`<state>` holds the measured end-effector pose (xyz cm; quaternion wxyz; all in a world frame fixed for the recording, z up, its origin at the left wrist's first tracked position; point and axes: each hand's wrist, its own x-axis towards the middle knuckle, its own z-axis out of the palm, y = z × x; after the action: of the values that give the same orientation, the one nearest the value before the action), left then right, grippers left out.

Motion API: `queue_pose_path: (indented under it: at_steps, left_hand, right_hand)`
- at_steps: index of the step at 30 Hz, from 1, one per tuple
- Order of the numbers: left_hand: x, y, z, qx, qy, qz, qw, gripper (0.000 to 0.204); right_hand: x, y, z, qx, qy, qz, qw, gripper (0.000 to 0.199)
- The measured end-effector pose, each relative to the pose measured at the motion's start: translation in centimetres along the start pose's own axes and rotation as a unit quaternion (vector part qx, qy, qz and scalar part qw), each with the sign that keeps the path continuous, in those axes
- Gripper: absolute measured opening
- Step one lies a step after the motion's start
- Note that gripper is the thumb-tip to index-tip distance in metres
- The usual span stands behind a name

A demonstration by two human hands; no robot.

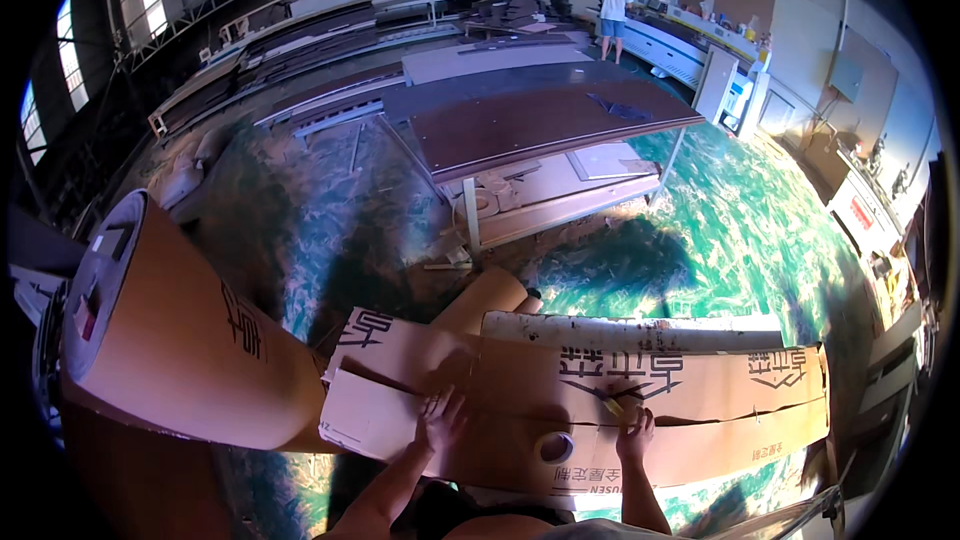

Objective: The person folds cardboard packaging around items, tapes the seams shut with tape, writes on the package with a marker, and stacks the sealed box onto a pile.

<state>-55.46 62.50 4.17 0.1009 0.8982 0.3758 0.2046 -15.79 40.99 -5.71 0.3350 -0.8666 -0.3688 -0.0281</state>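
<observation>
A long printed cardboard box (pixel 520 380) lies across in front of me, its long flaps meeting along a lengthwise seam. My left hand (pixel 440 422) rests on its left part with the fingers stretched out, holding nothing. Over the right part, my right hand (pixel 635 425) is closed around a slim yellow tool (pixel 612 405) that looks like a utility knife. The tool points up and left, close to the seam; whether its tip touches the cardboard I cannot tell. Between my hands, nearer my right, a roll of tape (pixel 554 447) lies on the box.
To my left stands a large roll of brown cardboard (pixel 200 340). A smaller brown roll (pixel 485 298) and a worn white ledge (pixel 640 330) are just beyond the box. Farther off are a dark-topped table (pixel 540 125), stacked panels (pixel 300 50), and a person (pixel 613 15) beside a long machine (pixel 665 45).
</observation>
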Motion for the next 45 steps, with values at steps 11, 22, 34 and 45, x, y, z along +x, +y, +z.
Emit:
queue_pose_path:
  at_steps: [11, 22, 34, 45]
  left_hand:
    - [-2.5, -22.4, -4.4, 0.101, -0.111, 0.133, 0.980, 0.060]
    - [-1.7, -18.0, -3.4, 0.068, -0.045, 0.047, 0.996, 0.060]
    - [-5.3, -6.0, -1.9, -0.046, -0.120, 0.168, 0.977, 0.061]
    - [-3.7, -4.2, -4.3, -0.110, -0.230, 0.335, 0.907, 0.062]
  right_hand:
    - [-8.6, -6.0, 3.1, -0.220, 0.006, 0.560, 0.799, 0.069]
    - [-5.9, -8.4, -0.6, -0.237, -0.005, 0.562, 0.793, 0.075]
    - [-11.8, 10.2, -5.5, 0.145, 0.328, 0.315, 0.878, 0.044]
    - [-35.3, -23.6, 9.0, 0.471, 0.320, 0.389, 0.724, 0.091]
